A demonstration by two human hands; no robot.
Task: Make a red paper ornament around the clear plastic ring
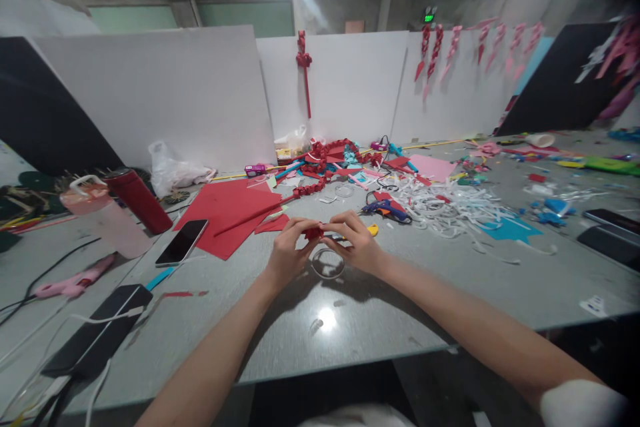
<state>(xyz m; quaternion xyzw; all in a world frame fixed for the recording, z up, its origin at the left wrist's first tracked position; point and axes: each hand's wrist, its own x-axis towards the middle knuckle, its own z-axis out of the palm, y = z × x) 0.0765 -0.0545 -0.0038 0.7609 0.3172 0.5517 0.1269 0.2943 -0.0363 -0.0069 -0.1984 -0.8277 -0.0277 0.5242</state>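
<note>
Between my two hands, above the middle of the table, is a small red folded piece (314, 233). My left hand (290, 248) pinches it from the left, and my right hand (356, 243) has its fingertips on its right side. Just below them a thin clear ring (328, 264) lies on the grey table. A yellow-ended tool (373, 230) shows partly behind my right hand. Beyond my left hand are red sheets (225, 207) and a braided red strip on a red stick (255, 215).
A phone (182, 242), a pink bottle (107, 220), a red flask (140, 200) and a black power strip (97, 330) with cables are on the left. Blue glue gun (387, 208) and white paper strips (445, 203) lie right of centre. White boards (335, 87) stand behind.
</note>
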